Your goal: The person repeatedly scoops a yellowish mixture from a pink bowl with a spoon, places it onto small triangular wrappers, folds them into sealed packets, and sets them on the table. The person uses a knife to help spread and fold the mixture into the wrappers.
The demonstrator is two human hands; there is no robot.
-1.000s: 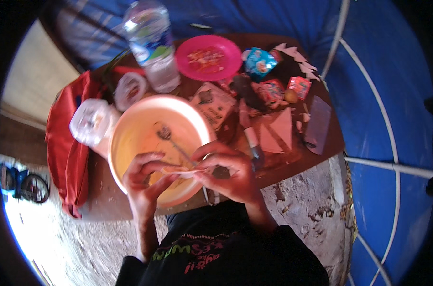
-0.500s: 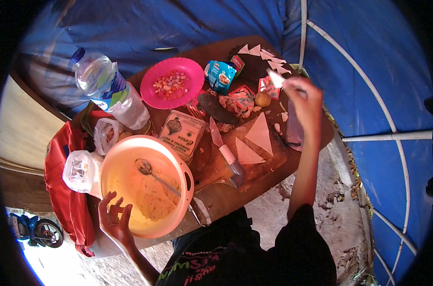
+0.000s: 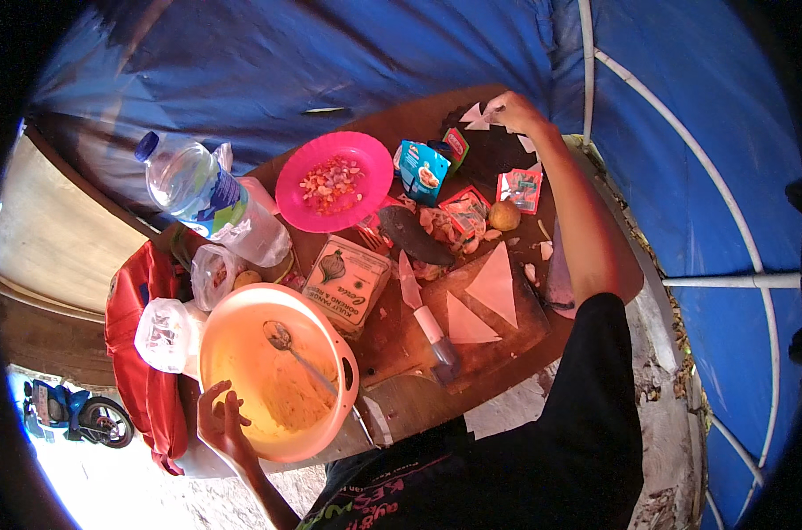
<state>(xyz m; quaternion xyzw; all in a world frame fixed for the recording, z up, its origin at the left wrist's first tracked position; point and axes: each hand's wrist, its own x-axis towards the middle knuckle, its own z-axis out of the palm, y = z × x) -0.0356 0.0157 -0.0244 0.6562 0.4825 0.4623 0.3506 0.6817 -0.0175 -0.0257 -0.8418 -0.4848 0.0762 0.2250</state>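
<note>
At the far right of the table my right hand (image 3: 514,114) reaches over a dark round tray (image 3: 508,155). Its fingers are pinched at a small folded white pastry triangle (image 3: 492,108), partly hidden by them; similar triangles (image 3: 473,116) lie beside it. My left hand (image 3: 224,427) is at the near left rim of a peach-coloured bowl (image 3: 341,397), its fingers loosely bent and apart, holding nothing. Inside the bowl are a yellowish mash (image 3: 290,402) and a metal spoon (image 3: 308,369). Two flat triangular pastry sheets (image 3: 494,290) and a knife (image 3: 425,318) lie on a wooden cutting board (image 3: 529,331).
Behind the bowl stand a large water bottle (image 3: 215,199) and a pink plate (image 3: 290,199) of chopped pieces. A pastry-skin packet (image 3: 348,283), dark stone pestle (image 3: 411,237), blue sachet (image 3: 421,170) and round brown item (image 3: 504,215) crowd the middle. Plastic bags (image 3: 167,336) sit left.
My right hand has moved away from me to the tray, carrying the folded white triangle. My left hand stays by the bowl. The view has shifted slightly.
</note>
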